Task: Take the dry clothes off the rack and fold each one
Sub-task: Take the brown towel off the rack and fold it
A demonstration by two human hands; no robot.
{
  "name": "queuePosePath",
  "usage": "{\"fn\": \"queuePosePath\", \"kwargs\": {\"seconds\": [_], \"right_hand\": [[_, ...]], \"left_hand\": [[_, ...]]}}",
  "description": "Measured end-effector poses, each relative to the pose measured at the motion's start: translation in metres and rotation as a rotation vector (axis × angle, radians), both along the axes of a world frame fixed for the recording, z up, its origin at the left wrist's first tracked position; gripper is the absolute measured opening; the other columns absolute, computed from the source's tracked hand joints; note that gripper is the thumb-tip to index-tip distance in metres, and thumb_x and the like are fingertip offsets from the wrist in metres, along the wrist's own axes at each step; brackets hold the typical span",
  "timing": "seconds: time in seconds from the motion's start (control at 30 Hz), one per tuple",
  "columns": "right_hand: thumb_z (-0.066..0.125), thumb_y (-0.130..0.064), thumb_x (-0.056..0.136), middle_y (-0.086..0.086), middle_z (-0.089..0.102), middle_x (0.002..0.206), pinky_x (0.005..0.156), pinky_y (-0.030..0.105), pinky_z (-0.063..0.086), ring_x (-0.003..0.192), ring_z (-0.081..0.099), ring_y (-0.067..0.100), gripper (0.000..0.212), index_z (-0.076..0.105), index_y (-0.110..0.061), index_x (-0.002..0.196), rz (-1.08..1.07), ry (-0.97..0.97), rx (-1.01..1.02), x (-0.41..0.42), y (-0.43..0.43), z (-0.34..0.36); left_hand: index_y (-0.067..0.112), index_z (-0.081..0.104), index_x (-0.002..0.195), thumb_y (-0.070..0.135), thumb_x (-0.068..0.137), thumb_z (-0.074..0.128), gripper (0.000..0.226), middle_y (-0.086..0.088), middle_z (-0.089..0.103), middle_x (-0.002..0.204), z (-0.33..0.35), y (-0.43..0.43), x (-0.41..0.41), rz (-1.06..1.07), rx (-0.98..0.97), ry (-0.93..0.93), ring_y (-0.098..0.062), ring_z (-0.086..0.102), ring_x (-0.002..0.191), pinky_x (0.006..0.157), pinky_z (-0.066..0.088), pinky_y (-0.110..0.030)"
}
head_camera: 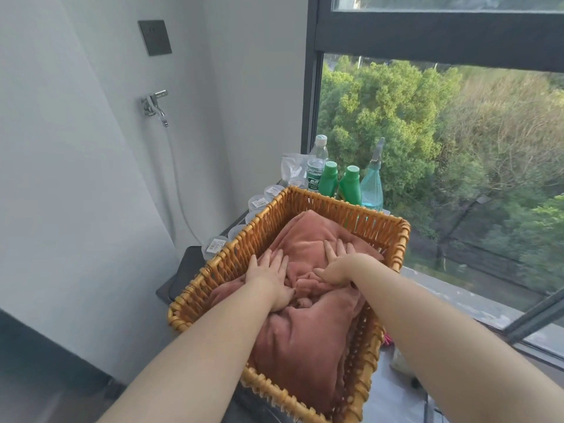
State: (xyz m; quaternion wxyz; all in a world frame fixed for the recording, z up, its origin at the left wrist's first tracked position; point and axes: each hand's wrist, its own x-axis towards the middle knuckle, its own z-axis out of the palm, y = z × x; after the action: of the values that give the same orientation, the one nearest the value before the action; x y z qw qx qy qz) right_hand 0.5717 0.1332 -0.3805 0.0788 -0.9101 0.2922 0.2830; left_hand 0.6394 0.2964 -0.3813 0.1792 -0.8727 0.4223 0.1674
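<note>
The rust-pink fleece garment (pixel 308 340) lies inside the wicker basket (pixel 341 209), filling most of it. Its near part bulges up towards the near rim, and the cloth is bunched into creases in the middle. The left hand (pixel 270 277) lies flat on the cloth by the basket's left wall, and the right hand (pixel 335 265) lies flat on it just beside, nearer the far right corner. Neither hand's grip is clamped on anything: the fingers of both are straight and spread, and the palms press down on the fleece. The creased ridge sits between the two thumbs.

As for progress, this piece is off the rack and in the basket. It looks pressed down or smoothed rather than neatly squared, so I judge its fold to be rough or not yet finished. No rack is in view, so I cannot tell whether other clothes are left to take down and fold.

The basket stands on a dark table (pixel 183 270) by the window. Along its left side runs a row of labelled plastic cups (pixel 213 245). Behind it stand a clear water bottle (pixel 317 163), two green bottles (pixel 349 184) and a blue spray bottle (pixel 373 186). A tap (pixel 154 106) with a hose is fixed to the wall.
</note>
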Motion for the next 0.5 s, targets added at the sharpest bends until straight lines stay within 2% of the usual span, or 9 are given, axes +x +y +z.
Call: {"fn": "queuePosePath", "kwargs": {"seconds": [0.13,0.27,0.33,0.4,0.43,0.5], "right_hand": [[0.03,-0.064,0.091,0.009,-0.024,0.156,0.116,0.055,0.0,0.144,-0.017,0.031,0.087,-0.02,-0.022,0.148,-0.021,0.014,0.025,0.006,-0.001,0.0],[0.031,-0.061,0.093,0.008,-0.022,0.157,0.114,0.06,-0.002,0.145,-0.017,0.03,0.084,-0.018,-0.023,0.149,-0.035,-0.02,-0.004,0.003,0.007,0.001],[0.029,-0.06,0.094,0.009,-0.018,0.158,0.113,0.062,-0.001,0.145,-0.013,0.031,0.082,-0.017,-0.022,0.15,0.0,-0.036,-0.07,0.001,0.011,0.002],[0.028,-0.06,0.094,0.011,-0.016,0.158,0.113,0.062,0.001,0.145,-0.011,0.033,0.082,-0.015,-0.02,0.15,0.06,-0.052,-0.131,0.0,0.011,0.011],[0.029,-0.062,0.093,0.011,-0.016,0.158,0.114,0.061,0.003,0.145,-0.011,0.034,0.084,-0.015,-0.018,0.15,0.087,-0.061,-0.125,-0.001,0.01,0.019],[0.032,-0.071,0.088,0.011,-0.019,0.157,0.117,0.054,0.008,0.145,-0.01,0.036,0.094,-0.016,-0.019,0.15,0.13,-0.067,-0.053,-0.007,0.01,0.038]], "left_hand": [[0.013,-0.012,0.15,0.052,0.097,0.016,0.071,-0.003,-0.018,0.158,-0.003,0.002,0.001,0.008,-0.035,0.01,-0.025,-0.015,0.145,0.117,0.0,-0.052],[0.008,-0.003,0.151,0.05,0.096,0.014,0.072,-0.008,-0.01,0.159,0.011,0.003,-0.006,-0.094,-0.043,-0.083,-0.025,-0.018,0.144,0.117,-0.007,-0.051],[0.007,0.004,0.151,0.053,0.094,0.018,0.075,-0.009,-0.006,0.159,0.026,0.003,-0.011,-0.083,-0.063,0.012,-0.025,-0.018,0.144,0.117,-0.008,-0.05],[0.01,0.005,0.151,0.065,0.09,0.024,0.085,-0.007,-0.008,0.159,0.036,0.006,-0.009,0.01,-0.066,0.193,-0.023,-0.018,0.144,0.117,-0.008,-0.047],[0.012,0.002,0.152,0.072,0.086,0.026,0.092,-0.006,-0.011,0.159,0.038,0.01,-0.008,0.025,-0.044,0.246,-0.023,-0.019,0.144,0.117,-0.008,-0.047],[0.012,-0.009,0.151,0.08,0.078,0.033,0.108,-0.005,-0.019,0.157,0.036,0.017,-0.008,-0.004,0.04,0.227,-0.025,-0.02,0.144,0.117,-0.007,-0.048]]}}
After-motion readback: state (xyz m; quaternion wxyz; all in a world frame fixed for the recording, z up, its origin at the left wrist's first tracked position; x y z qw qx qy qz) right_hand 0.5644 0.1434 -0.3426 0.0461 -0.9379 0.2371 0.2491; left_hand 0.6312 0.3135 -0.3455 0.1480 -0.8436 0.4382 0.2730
